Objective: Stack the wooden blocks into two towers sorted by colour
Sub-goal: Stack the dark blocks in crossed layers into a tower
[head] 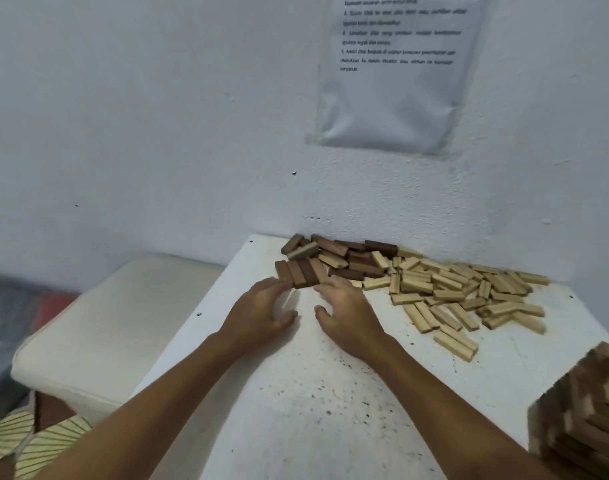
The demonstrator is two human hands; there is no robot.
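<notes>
Both hands, left hand and right hand, lie loosely open and hold nothing, fingertips at the near edge of a flat row of dark brown rectangular wooden blocks, which should probably be squared snugly together, with the pale blocks scattered to its right.

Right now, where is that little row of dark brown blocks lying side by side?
In the head view, the row of dark blocks lies flat on the white table, just beyond the fingertips of the left hand and right hand, left of the pale block pile.
</notes>
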